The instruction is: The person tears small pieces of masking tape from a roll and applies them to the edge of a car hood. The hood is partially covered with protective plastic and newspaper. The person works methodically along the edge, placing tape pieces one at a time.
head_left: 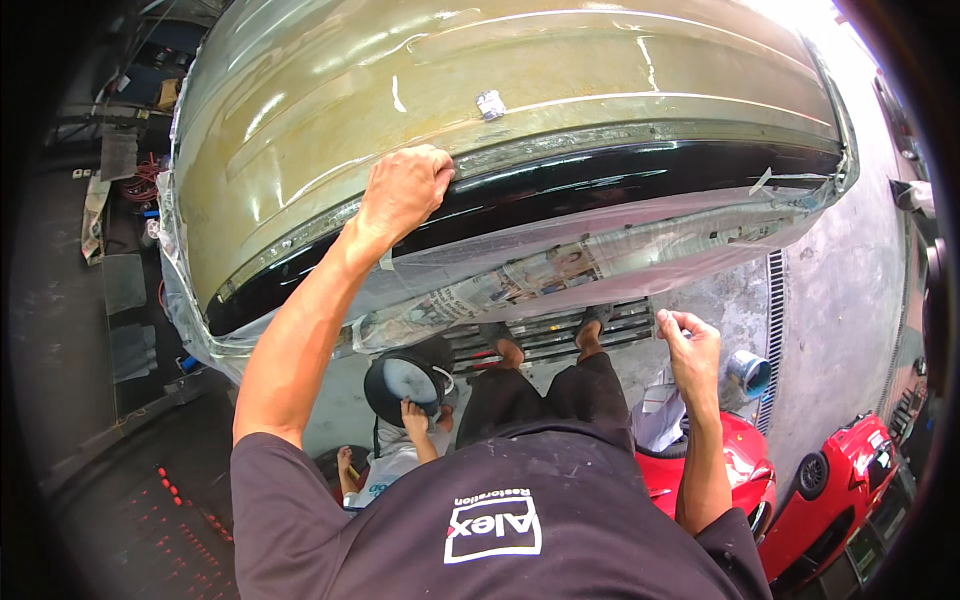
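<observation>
An olive-coated car panel (330,120) with a wet-looking sheen curves across the top of the view. Along its near side runs a narrow greyish strip (590,140), with a glossy black band (600,180) below it. My left hand (408,190) is closed at the border between strip and band; whatever its fingertips hold is hidden. Raised over the floor, apart from the car, my right hand (690,345) has thumb and fingers pinched together, on something too small to name, if anything. A crumpled whitish wad (490,105) lies on the panel.
Newspaper (540,275) and clear plastic sheeting (690,215) cover the car below the band. Close by on my left is another person in a dark cap (405,385). A blue-rimmed can (748,373) stands by a floor drain (773,320); a red car (835,490) is at lower right.
</observation>
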A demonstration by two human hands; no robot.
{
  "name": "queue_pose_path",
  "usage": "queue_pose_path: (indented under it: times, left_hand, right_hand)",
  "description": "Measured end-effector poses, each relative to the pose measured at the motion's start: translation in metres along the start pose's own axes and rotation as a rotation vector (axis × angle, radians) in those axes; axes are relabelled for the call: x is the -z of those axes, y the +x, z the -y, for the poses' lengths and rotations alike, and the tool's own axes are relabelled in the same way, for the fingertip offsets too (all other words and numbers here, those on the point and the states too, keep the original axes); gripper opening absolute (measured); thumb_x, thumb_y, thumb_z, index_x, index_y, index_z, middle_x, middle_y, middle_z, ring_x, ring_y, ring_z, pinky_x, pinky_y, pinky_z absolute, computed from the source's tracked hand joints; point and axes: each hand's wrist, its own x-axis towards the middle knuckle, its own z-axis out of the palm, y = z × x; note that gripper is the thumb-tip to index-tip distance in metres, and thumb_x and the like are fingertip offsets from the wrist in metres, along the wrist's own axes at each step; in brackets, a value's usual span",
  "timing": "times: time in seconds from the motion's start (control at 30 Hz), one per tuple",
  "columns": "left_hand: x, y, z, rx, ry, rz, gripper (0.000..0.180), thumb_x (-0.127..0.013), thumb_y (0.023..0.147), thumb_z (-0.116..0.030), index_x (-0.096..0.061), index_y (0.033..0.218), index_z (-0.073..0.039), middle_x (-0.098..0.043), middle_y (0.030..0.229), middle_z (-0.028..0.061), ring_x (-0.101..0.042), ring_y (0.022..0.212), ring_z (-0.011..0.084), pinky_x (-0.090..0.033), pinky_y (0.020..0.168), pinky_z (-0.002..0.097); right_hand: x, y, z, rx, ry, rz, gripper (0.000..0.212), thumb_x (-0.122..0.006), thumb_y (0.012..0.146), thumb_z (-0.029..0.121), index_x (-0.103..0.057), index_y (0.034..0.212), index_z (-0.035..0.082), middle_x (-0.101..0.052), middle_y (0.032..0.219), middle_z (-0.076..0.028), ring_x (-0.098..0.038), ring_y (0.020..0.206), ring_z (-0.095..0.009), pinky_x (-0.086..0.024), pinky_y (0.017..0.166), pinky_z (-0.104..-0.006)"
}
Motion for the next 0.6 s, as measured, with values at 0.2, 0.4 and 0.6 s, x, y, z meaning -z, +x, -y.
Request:
queue_pose_path:
  times: [0.2, 0.4, 0.6]
  left_hand:
    - [-0.001, 0.01, -0.023, 0.307, 0.005, 0.048, 0.022, -0.069, 0.091, -0.023, -0.078, 0.096, -0.004, -0.077, 0.088, 0.0192, -0.074, 0.09, 0.0397, -0.058, 0.084, 0.0488]
    - [0.002, 0.024, -0.042, 0.478, 0.04, 0.097, 0.022, -0.069, 0.088, -0.02, -0.079, 0.094, -0.002, -0.077, 0.093, 0.024, -0.076, 0.094, 0.0432, -0.059, 0.087, 0.0516]
    - [0.003, 0.031, -0.042, 0.575, 0.099, 0.127, 0.022, -0.073, 0.089, -0.022, -0.08, 0.094, -0.002, -0.078, 0.091, 0.0232, -0.077, 0.091, 0.0367, -0.058, 0.086, 0.0474]
  right_hand:
    - [0.002, 0.014, -0.016, -0.012, 0.096, 0.044, 0.029, -0.077, 0.102, 0.025, -0.078, 0.102, -0.003, -0.068, 0.08, 0.003, -0.054, 0.076, -0.005, -0.045, 0.069, -0.0247]
    - [0.014, 0.026, -0.019, -0.047, 0.124, 0.097, 0.032, -0.078, 0.101, 0.03, -0.078, 0.102, -0.002, -0.068, 0.082, 0.003, -0.055, 0.079, -0.005, -0.044, 0.073, -0.0242]
    - [0.026, 0.043, -0.031, -0.054, 0.107, 0.224, 0.033, -0.078, 0.101, 0.03, -0.078, 0.103, -0.003, -0.068, 0.082, 0.002, -0.056, 0.078, -0.006, -0.046, 0.073, -0.0253]
